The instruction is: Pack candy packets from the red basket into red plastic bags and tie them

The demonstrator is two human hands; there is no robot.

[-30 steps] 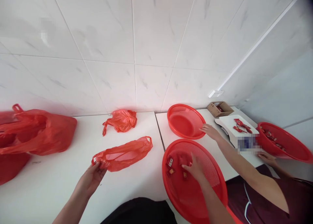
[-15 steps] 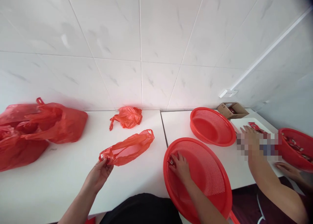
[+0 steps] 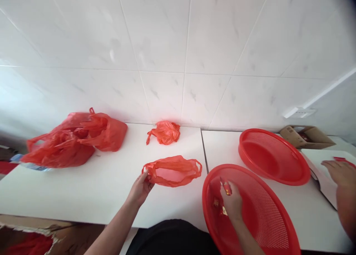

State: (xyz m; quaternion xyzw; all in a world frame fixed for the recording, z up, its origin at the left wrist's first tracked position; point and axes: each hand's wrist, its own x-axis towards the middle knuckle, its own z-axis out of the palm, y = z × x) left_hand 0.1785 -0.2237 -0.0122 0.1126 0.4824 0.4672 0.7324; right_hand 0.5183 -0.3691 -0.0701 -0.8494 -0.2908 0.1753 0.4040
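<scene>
My left hand [image 3: 140, 188] pinches the left edge of a thin red plastic bag [image 3: 174, 170] lying open on the white table [image 3: 91, 188]. My right hand [image 3: 232, 203] rests inside a large red mesh basket [image 3: 264, 225] at the table's front edge. Its fingers are closed on small red and gold packets [image 3: 226, 186]. A few more packets lie loose in the basket by that hand.
A second red basket [image 3: 274, 160] sits behind the first. A crumpled red bag [image 3: 164, 132] lies by the wall, full red bags [image 3: 75, 138] at the left. Another person's hand [image 3: 340, 171] rests on a white scale at the right, near a cardboard box [image 3: 304, 135].
The view has swung left. My right hand has closed on packets in the near basket and lifted them a little. My left hand keeps its hold on the bag.
</scene>
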